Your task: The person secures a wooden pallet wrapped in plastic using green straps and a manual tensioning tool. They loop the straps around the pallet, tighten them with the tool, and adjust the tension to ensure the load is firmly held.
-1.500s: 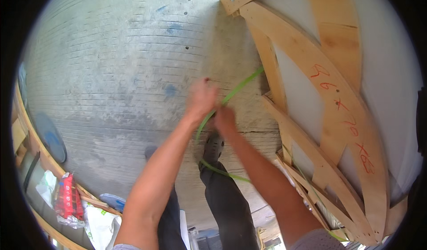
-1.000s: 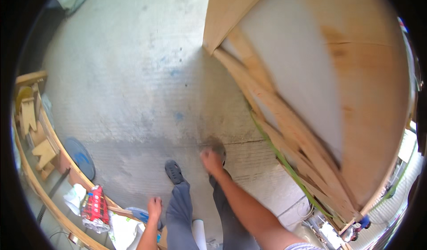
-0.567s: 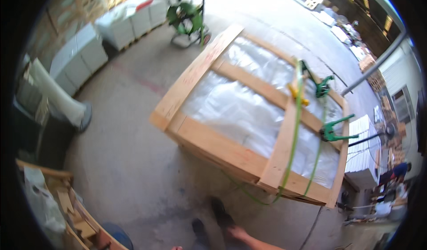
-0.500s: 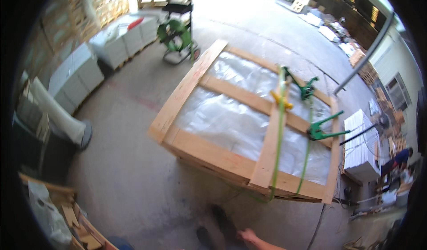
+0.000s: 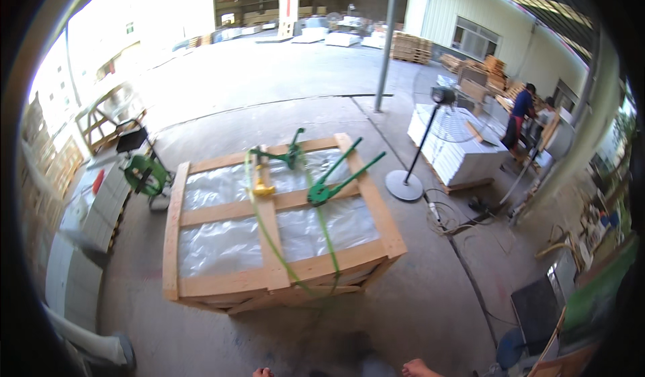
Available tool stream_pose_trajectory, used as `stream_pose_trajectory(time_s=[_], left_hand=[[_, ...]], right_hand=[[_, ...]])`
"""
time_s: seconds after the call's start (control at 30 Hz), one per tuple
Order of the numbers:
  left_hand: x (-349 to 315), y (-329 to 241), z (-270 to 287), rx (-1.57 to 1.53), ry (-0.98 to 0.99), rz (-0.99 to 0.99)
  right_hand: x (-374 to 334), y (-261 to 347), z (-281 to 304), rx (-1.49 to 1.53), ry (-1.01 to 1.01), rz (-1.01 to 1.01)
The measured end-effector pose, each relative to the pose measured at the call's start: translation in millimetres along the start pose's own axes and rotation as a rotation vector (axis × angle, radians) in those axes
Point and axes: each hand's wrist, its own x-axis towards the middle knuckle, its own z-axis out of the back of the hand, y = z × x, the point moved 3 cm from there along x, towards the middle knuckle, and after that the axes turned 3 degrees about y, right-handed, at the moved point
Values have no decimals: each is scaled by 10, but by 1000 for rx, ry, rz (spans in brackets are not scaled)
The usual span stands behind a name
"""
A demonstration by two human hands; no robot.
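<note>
A wooden crate (image 5: 218, 285) with white plastic film (image 5: 222, 253) under its slats stands in front of me. Green straps (image 5: 327, 239) run across its top and hang over the near side. A green long-handled strapping tool (image 5: 320, 193) rests on the right part, and a second green tool (image 5: 293, 155) sits farther back. Beside that lies a yellow-handled tool (image 5: 263, 189). At the lower edge, my left hand (image 5: 263, 372) is mostly cut off, its fingers barely showing. My right hand (image 5: 416, 367) hangs with fingers curled and nothing visible in them. Both hands are apart from the crate.
A green strap-reel cart (image 5: 146, 174) stands left of the crate, near pale stacked slabs (image 5: 74, 269). On the right are a pedestal fan (image 5: 404, 186), a white stack (image 5: 460, 150), loose cables (image 5: 443, 226) and a person (image 5: 523, 115). A grey pole (image 5: 388, 48) rises behind.
My view has swung right and up, so the crate appears farther left and squarer to me. My left hand has come into the lower edge. The tools remain on the crate.
</note>
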Motion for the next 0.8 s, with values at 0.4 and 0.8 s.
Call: stream_pose_trajectory(time_s=[0.4,0.8], left_hand=[[226,-602,-2557,566,106,-480],[-174,-3250,-5077,576,390,-125]], right_hand=[[-175,-120,1612,429,-102,-30],[948,1524,3664,434,2,263]])
